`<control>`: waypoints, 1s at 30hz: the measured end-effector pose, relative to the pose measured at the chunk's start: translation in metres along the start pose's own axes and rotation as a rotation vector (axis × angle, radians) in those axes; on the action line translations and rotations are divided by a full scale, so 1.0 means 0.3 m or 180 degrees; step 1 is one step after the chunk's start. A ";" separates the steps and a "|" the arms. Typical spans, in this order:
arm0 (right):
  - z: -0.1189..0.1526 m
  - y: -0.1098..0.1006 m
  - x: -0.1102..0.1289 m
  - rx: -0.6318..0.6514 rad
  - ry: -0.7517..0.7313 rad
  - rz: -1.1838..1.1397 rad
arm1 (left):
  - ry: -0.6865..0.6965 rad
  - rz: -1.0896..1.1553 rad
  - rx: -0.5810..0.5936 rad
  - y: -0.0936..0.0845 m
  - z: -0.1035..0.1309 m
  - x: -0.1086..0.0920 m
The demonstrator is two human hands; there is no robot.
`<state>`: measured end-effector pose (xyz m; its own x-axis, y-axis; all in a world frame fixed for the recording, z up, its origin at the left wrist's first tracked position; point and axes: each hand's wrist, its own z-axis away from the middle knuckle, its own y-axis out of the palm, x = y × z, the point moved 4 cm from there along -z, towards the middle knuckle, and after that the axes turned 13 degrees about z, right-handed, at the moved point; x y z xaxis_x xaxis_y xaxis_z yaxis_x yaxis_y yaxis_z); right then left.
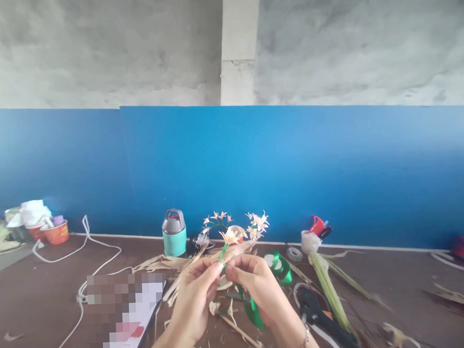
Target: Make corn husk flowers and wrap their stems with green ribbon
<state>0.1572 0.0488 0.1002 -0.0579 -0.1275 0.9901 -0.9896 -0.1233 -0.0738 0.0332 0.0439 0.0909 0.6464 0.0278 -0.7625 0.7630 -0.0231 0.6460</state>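
Backdrop: grey wall (326, 44) with a pale pillar (240, 41), blue panel (311, 171) under it, brown desk (34, 287) littered with pale scraps (214, 308) — all I get through the head camera.
Flower: one pale flower (230, 237) stands on a green stem (223, 251) just above the fingertips, over the middle of the desk.
Left hand: my left hand (196, 292) has thumb and forefinger pinched on the lower part of the stem.
Right hand: my right hand (256, 280) is closed at thumb and forefinger, tips close beside the left ones, seemingly on the green ribbon (252, 311); a loose length hangs below.
Step in hand: I take it to be binding the stem with ribbon — the wrap itself is too small to make out.
Next move: as I judge it, a steady left pinch while the right draws the ribbon snug around the stem, pulling low, since the petals look easily creased.
Behind the hands: more small flowers (258, 225) near a cup (239, 230); I cannot tell whether they stand in it.
Right side: ribbon roll (275, 261), tape roll (294, 253), what looks like a black glue gun (315, 310).
Left side: teal flask (175, 239), dry husks (162, 262), white cable (82, 297).
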 end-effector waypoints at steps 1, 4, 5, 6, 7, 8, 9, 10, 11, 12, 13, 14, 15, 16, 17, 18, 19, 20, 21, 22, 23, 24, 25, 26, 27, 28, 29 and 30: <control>-0.002 0.002 -0.008 0.0093 0.0071 -0.0082 | -0.0022 0.0044 0.0012 0.002 0.001 0.003; -0.008 0.005 -0.023 0.0407 0.0231 -0.0330 | 0.0017 0.0015 0.0095 0.001 0.000 0.001; -0.008 0.005 -0.024 0.0497 0.0255 -0.0374 | 0.0012 -0.0021 0.0142 0.000 -0.002 -0.001; -0.008 0.003 -0.022 0.0577 0.0246 -0.0392 | -0.0026 -0.0062 0.0203 0.000 -0.005 -0.003; -0.006 0.001 -0.017 0.0628 0.0199 -0.0404 | -0.0090 -0.0098 0.0269 0.000 -0.008 -0.005; -0.004 -0.001 -0.008 0.0659 0.0118 -0.0415 | -0.0161 -0.0125 0.0328 0.000 -0.010 -0.007; -0.002 -0.003 0.002 0.0669 0.0009 -0.0436 | -0.0230 -0.0142 0.0373 0.001 -0.012 -0.009; 0.000 -0.004 0.013 0.0670 -0.0111 -0.0469 | -0.0300 -0.0153 0.0399 0.002 -0.014 -0.012; 0.003 -0.004 0.024 0.0668 -0.0223 -0.0508 | -0.0378 -0.0171 0.0418 0.004 -0.014 -0.013; 0.005 -0.002 0.033 0.0658 -0.0313 -0.0539 | -0.0462 -0.0198 0.0444 0.007 -0.013 -0.013; 0.007 0.000 0.039 0.0638 -0.0383 -0.0559 | -0.0539 -0.0232 0.0477 0.010 -0.011 -0.013; 0.008 0.003 0.045 0.0614 -0.0439 -0.0563 | -0.0608 -0.0281 0.0527 0.014 -0.008 -0.012; 0.009 0.006 0.049 0.0570 -0.0485 -0.0559 | -0.0651 -0.0354 0.0589 0.018 -0.004 -0.011; 0.010 0.008 0.052 0.0516 -0.0522 -0.0546 | -0.0645 -0.0461 0.0647 0.022 -0.002 -0.012; 0.010 0.010 0.054 0.0449 -0.0549 -0.0531 | -0.0584 -0.0611 0.0693 0.025 0.000 -0.015; 0.010 0.011 0.055 0.0370 -0.0560 -0.0511 | -0.0473 -0.0807 0.0716 0.026 0.001 -0.019; 0.010 0.011 0.055 0.0284 -0.0559 -0.0472 | -0.0329 -0.1044 0.0720 0.027 0.001 -0.025; 0.009 0.011 0.054 0.0174 -0.0553 -0.0406 | -0.0157 -0.1307 0.0716 0.028 0.000 -0.032; 0.008 0.010 0.051 0.0052 -0.0548 -0.0308 | 0.0027 -0.1569 0.0707 0.029 -0.001 -0.039; 0.006 0.008 0.047 -0.0074 -0.0556 -0.0175 | 0.0207 -0.1820 0.0694 0.029 -0.003 -0.045; 0.004 0.007 0.043 -0.0199 -0.0581 -0.0023 | 0.0371 -0.2049 0.0677 0.029 -0.004 -0.049; 0.002 0.006 0.038 -0.0316 -0.0612 0.0137 | 0.0520 -0.2256 0.0648 0.028 -0.005 -0.051; -0.001 0.005 0.033 -0.0426 -0.0631 0.0286 | 0.0654 -0.2448 0.0610 0.025 -0.007 -0.052; -0.004 0.004 0.028 -0.0531 -0.0634 0.0417 | 0.0779 -0.2626 0.0568 0.022 -0.010 -0.051; -0.007 0.004 0.022 -0.0616 -0.0621 0.0524 | 0.0901 -0.2792 0.0516 0.017 -0.013 -0.049; -0.010 0.005 0.018 -0.0686 -0.0606 0.0605 | 0.1031 -0.2953 0.0469 0.012 -0.016 -0.046; -0.012 0.006 0.014 -0.0730 -0.0590 0.0662 | 0.1164 -0.3108 0.0436 0.007 -0.019 -0.043; -0.014 0.008 0.011 -0.0747 -0.0585 0.0694 | 0.1304 -0.3263 0.0391 0.003 -0.022 -0.041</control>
<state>0.1540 0.0521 0.1039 -0.2674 -0.3031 0.9147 -0.9611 0.1527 -0.2304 0.0259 0.0501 0.1009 -0.3222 0.4180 -0.8494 0.9457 0.1017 -0.3087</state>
